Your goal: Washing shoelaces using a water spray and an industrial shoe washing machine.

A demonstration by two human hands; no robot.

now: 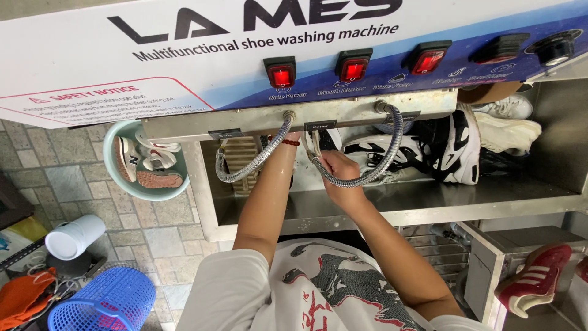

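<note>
My right hand (335,170) is closed around the end of a flexible metal hose (373,175) that loops down from the washing machine's front panel (184,55). It is inside the steel basin (429,202), next to a white shoe (317,142). My left forearm reaches into the same basin, with a red bead bracelet (291,142) on the wrist. My left hand (298,136) is almost wholly hidden under the panel edge, so its grip is unclear. A second metal hose (245,168) curves down just left of that arm.
Several black and white sneakers (453,147) lie piled in the basin's right side. A teal tub (116,178) holding sneakers stands on the tiled floor at left, near a white cup (73,236) and a blue basket (101,303). A red sneaker (533,276) rests on a lower shelf at right.
</note>
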